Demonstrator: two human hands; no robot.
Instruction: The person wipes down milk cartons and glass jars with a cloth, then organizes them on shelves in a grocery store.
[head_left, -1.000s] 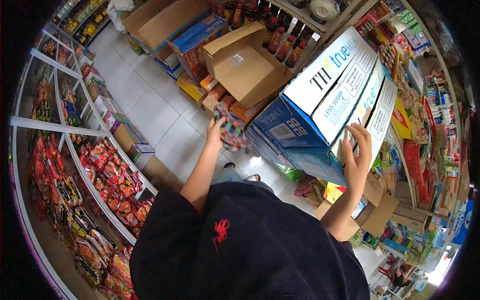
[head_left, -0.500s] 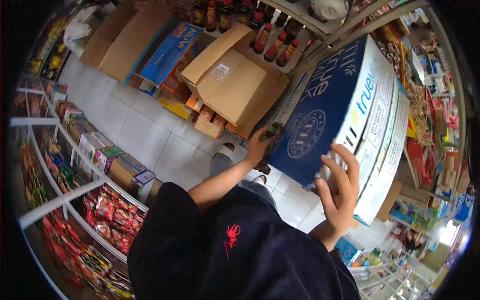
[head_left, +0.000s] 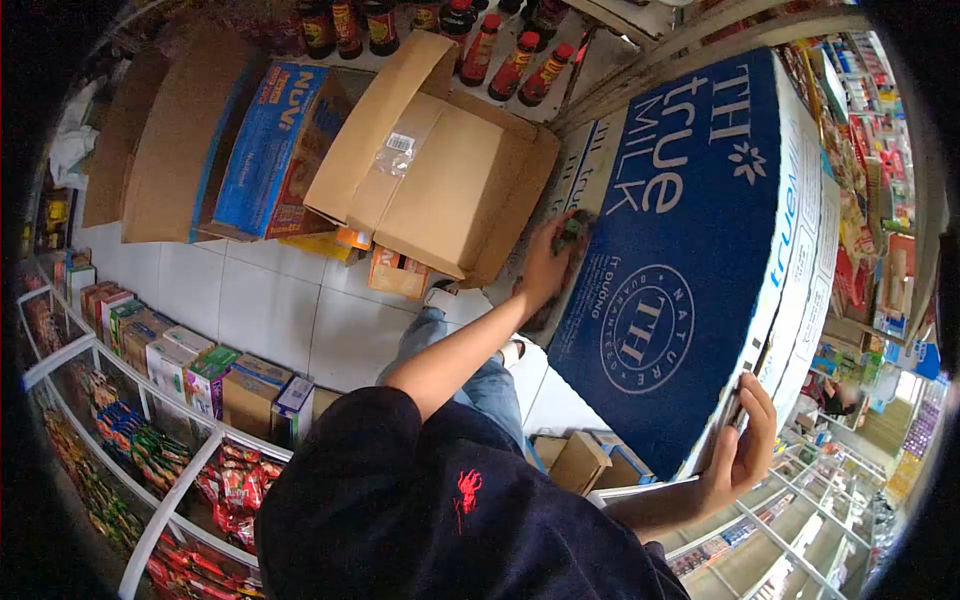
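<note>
A large dark-blue milk carton with white "TH true MILK" lettering fills the right middle, tilted, with its white printed side facing right. My right hand curls its fingers round the carton's lower right edge. My left hand is closed at the carton's left side, on a dark, mottled, greenish-brown bundle that looks like a rag; part of it is hidden behind the hand. Beside my left hand, an open brown cardboard box stands with its flaps raised.
A blue NUVI box and brown flaps stand left of the open box. Red-capped bottles line the back. Small cartons sit along a glass display case at left. Another glass case stands at lower right.
The carton has turned so more of its blue face shows. My right hand has moved lower and closed round its edge. My left hand has shifted up and right along its side.
</note>
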